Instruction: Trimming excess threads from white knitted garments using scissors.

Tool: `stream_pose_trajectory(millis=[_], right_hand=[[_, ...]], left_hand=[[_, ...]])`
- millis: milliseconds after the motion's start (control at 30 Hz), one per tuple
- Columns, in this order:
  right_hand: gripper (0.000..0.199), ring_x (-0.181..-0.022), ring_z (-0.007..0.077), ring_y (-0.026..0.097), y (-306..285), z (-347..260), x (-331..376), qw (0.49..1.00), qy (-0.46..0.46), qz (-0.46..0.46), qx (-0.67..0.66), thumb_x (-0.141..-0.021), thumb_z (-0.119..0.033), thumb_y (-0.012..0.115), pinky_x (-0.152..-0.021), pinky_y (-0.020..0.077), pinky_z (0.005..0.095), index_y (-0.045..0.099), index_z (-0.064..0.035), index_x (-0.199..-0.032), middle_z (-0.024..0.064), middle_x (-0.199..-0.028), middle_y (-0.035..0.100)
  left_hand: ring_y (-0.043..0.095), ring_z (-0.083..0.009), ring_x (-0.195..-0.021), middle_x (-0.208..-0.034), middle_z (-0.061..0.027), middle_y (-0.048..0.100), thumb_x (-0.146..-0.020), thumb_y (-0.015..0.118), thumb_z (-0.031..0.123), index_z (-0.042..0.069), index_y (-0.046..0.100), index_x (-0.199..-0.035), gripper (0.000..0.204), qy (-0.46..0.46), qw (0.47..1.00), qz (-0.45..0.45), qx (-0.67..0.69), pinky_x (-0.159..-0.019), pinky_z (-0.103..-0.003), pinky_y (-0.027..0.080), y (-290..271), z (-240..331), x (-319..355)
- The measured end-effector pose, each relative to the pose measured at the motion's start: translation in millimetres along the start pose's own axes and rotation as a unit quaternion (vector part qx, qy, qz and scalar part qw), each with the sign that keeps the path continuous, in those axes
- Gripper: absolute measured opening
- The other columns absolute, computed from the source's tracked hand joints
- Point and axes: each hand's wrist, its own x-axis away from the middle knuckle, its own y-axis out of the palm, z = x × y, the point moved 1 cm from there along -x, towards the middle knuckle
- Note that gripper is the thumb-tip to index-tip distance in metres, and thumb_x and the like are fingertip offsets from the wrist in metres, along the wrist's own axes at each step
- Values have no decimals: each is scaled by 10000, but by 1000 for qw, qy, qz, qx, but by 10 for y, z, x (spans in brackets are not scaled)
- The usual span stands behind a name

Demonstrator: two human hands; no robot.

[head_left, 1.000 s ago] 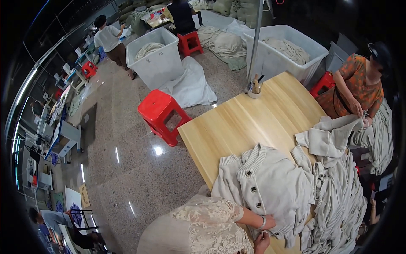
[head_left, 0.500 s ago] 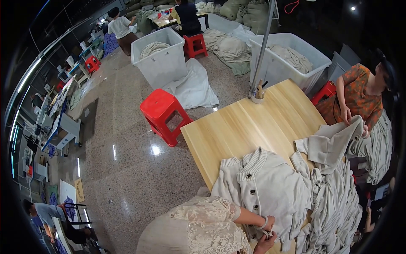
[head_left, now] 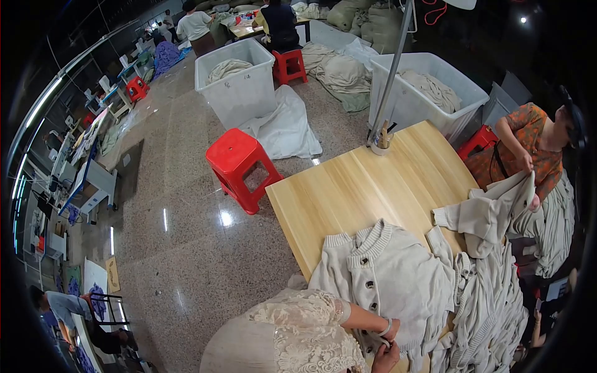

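I see the left hand (head_left: pixel 391 329) and right hand (head_left: pixel 386 357) close together at the cardigan (head_left: pixel 407 267); a cup (head_left: pixel 380 148) stands by the table's (head_left: pixel 348 193) far edge.

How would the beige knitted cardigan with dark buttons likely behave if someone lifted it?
Probably floppy: the cardigan lies in soft wrinkles. It would likely sag between grips, as the similar beige knit garment drapes below a co-worker's hands. It seems unlikely to roll, being spread out over the light wooden tabletop.
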Motion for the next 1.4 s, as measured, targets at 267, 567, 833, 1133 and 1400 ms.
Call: stream_pose_trajectory(millis=[267, 567, 833, 1133, 1400], right_hand=[[245, -632, 291, 503, 116, 254, 15, 1000, 16, 4, -18, -872, -195, 607, -614, 439, 393, 604, 27, -975, 174, -723, 557], [328, -668, 190, 518, -61, 138, -92, 995, 0, -45, -86, -897, -227, 593, -648, 449, 324, 616, 13, -1120, 146, -766, 592], [283, -677, 246, 572, 130, 380, 7, 991, 0, -14, -132, -881, -118, 505, -664, 472, 346, 608, 35, -1095, 180, -798, 622], [221, -746, 403, 561, 79, 249, 72, 999, -22, -1, -48, -818, -88, 511, -714, 451, 439, 623, 33, -966, 269, -825, 601], [81, -634, 119, 528, 272, 491, 237, 967, -4, 34, -253, -843, -22, 505, -553, 428, 281, 563, 34, -857, 33, -670, 529]], left_hand=[[635, -246, -668, -710, -105, 672, -681, 719, 289, 74, 705, -767, 231, -15, 997, -69, -32, -608, -352, 481, -237, 140, 185], [618, -355, -693, -686, -167, 640, -630, 630, 172, 29, 670, -713, 170, 133, 987, 24, -87, -616, -422, 484, -213, 203, 487], [634, -345, -796, -798, -181, 665, -675, 559, 168, 49, 692, -794, 215, 146, 982, 45, -110, -725, -413, 503, -306, 328, 680], [611, -333, -804, -815, -138, 645, -701, 564, 176, 58, 647, -799, 175, 149, 982, 26, -112, -701, -418, 480, -327, 340, 711], [612, -341, -775, -792, -150, 650, -711, 551, 197, 65, 663, -820, 205, 190, 976, 9, -107, -694, -427, 475, -256, 272, 730]])
